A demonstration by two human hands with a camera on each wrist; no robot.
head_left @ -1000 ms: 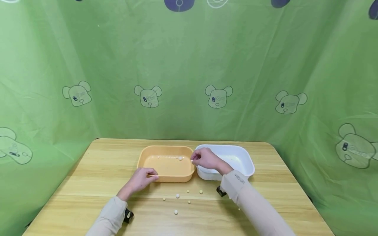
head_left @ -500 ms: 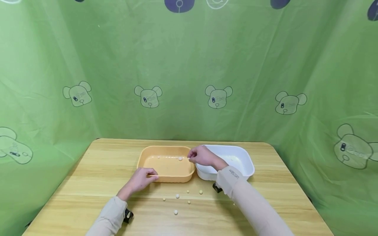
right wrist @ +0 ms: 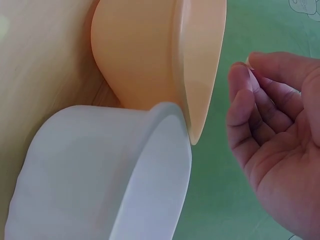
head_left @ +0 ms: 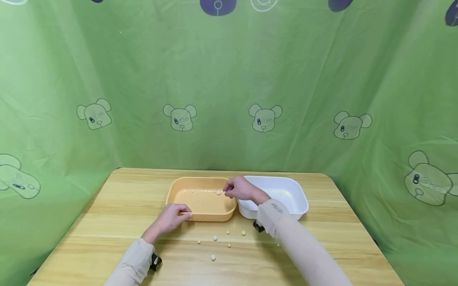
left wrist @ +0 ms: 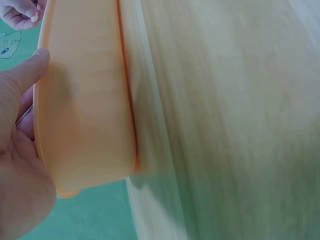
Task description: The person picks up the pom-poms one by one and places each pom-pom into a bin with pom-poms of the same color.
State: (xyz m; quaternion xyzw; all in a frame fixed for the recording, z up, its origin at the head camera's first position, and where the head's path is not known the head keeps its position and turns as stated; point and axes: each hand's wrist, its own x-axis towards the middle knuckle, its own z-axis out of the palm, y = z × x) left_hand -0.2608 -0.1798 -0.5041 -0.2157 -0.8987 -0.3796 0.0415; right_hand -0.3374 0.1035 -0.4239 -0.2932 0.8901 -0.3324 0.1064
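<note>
My left hand (head_left: 172,217) grips the near rim of an orange basin (head_left: 211,217) close to its left corner. In the left wrist view, the thumb (left wrist: 35,67) lies along the outer wall while the fingers pass behind the rim. Over the basin's right end, my right hand (head_left: 241,188) pinches a small pale ball (right wrist: 247,63) between thumb and fingertips. A white ball (head_left: 218,192) and a couple of tinier ones lie inside the orange basin. Right beside it stands a white basin (head_left: 295,198), partly hidden by my right forearm.
Several small balls lie loose on the wooden table (head_left: 118,206) in front of the basins, among them a white ball (head_left: 213,257) and a yellowish ball (head_left: 243,233). Another small ball (head_left: 278,245) lies beside my right sleeve. A green curtain (head_left: 222,151) hangs behind the table.
My right hand has moved left, from between the two basins to over the orange basin's right end, still pinching the ball. The left hand keeps its place on the rim.
</note>
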